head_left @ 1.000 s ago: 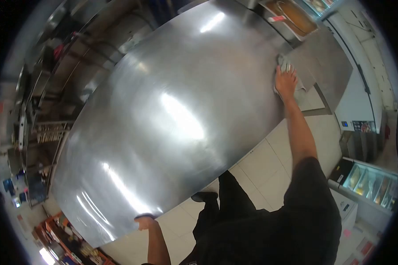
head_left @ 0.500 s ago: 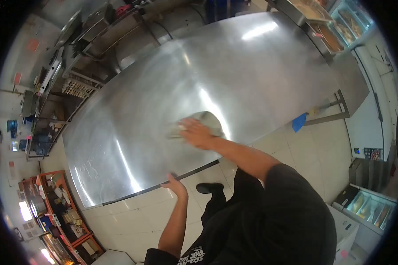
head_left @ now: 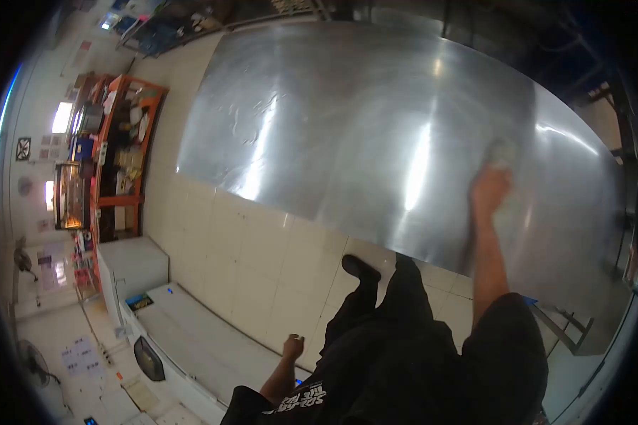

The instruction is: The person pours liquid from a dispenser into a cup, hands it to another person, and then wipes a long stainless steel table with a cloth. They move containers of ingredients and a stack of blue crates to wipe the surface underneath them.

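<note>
My right hand (head_left: 492,188) is pressed on the steel tabletop (head_left: 347,134), towards its right part, and is smeared by motion. A pale grey-green cloth (head_left: 503,151) shows just beyond its fingers, also blurred, and the hand covers part of it. My left hand (head_left: 293,346) hangs low at my side, off the table, over the floor. Its fingers are curled in, and I make out no object in them. Wet streaks (head_left: 252,120) lie on the left part of the tabletop.
An orange shelf unit (head_left: 120,202) with boxes and trays stands at the left. A long white chest (head_left: 209,347) runs along the lower left. Pale floor tiles (head_left: 220,248) lie between it and the table. A metal leg frame (head_left: 581,336) shows at the lower right.
My view has turned left. My right hand has moved with the cloth to the right along the tabletop. My left hand has come away from the table edge, dropped, and curled its fingers.
</note>
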A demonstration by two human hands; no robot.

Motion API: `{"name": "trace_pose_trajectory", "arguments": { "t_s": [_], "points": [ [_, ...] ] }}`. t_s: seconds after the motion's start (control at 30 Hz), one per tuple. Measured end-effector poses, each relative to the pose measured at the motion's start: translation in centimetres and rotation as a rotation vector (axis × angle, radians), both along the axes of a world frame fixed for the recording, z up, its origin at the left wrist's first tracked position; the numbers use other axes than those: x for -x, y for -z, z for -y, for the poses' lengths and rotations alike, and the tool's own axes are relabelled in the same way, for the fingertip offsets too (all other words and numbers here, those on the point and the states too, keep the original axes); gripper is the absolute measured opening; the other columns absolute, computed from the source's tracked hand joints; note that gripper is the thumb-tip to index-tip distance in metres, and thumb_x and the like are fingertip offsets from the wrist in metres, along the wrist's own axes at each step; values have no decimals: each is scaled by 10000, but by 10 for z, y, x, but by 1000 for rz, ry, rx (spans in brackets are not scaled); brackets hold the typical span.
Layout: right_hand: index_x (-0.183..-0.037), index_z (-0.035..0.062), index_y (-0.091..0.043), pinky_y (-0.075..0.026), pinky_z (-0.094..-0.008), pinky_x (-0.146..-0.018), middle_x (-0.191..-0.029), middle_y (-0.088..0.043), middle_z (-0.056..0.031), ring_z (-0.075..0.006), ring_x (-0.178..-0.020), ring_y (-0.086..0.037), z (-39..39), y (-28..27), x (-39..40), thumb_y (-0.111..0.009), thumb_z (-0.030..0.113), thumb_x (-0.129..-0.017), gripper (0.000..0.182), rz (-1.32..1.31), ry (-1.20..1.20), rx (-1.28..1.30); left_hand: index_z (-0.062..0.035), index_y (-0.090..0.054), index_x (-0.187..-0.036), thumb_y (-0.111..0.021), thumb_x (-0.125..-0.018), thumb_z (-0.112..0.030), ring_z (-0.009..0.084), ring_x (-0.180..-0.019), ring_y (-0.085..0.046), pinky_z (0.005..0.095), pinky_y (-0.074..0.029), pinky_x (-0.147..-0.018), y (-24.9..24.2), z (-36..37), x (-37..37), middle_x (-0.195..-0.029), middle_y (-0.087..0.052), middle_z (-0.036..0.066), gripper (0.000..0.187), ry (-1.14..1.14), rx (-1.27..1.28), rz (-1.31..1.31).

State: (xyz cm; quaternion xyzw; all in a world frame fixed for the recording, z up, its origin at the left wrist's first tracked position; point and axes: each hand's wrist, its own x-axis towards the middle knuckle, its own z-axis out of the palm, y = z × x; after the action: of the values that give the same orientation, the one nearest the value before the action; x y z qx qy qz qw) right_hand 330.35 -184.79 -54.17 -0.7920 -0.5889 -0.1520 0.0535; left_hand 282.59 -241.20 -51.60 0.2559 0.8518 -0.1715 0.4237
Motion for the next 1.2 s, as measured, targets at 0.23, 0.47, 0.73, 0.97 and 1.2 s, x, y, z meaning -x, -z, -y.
{"name": "trace_pose_trajectory", "arguments": {
  "t_s": [0.23, 0.47, 0.73, 0.97, 1.2],
  "points": [
    [-1225, -1, -554, -300, -496, -1088, -1172, -604, -224, -409, -1145, -526, -79, 7, 364, -392, 166, -968, 347, -797, -504, -278, -26, -709, -979, -569, -868, -394, 325, -911, -668, 425, -507, -811, 7, 82, -12, -961, -705, 165, 409, -291, -70, 170],
    [-1137, -51, -587, -162, -490, -1150, -1295, -522, -274, -400, -1333, -345, -72, -54, 556, -251, 325, -1026, 516, -1280, -363, -139, -16, -673, -1079, -538, -891, -296, 299, -878, -679, 419, -517, -777, 128, 162, 92, -840, -708, 143, 363, 212, -181, 216],
    [-1298, -90, -487, -112, -537, -1151, -1428, -399, -270, -392, -1410, -238, 18, -38, 649, -234, 375, -1027, 595, -665, -320, 53, 1, -650, -1018, -524, -914, -298, 379, -1008, -605, 456, -467, -886, 135, 110, 370, -1075, -644, 209, 341, -13, -439, 11],
    [-1374, -23, -427, -116, -596, -1128, -1460, -394, -209, -390, -1421, -232, 30, -61, 880, -372, 356, -986, 545, -624, -475, 162, 49, -594, -1126, -552, -918, -262, 368, -1071, -591, 423, -453, -937, 120, -53, 483, -1121, -631, 226, 377, -377, -652, 108],
    [-1403, 118, -436, -133, -597, -1125, -1483, -363, -177, -377, -1401, -271, 41, -45, 838, -469, 350, -932, 526, -581, -728, -23, 34, -560, -1175, -566, -942, -228, 288, -1066, -594, 377, -455, -938, 66, -257, 480, -1147, -620, 198, 351, -231, -957, 156]
  ]
}}
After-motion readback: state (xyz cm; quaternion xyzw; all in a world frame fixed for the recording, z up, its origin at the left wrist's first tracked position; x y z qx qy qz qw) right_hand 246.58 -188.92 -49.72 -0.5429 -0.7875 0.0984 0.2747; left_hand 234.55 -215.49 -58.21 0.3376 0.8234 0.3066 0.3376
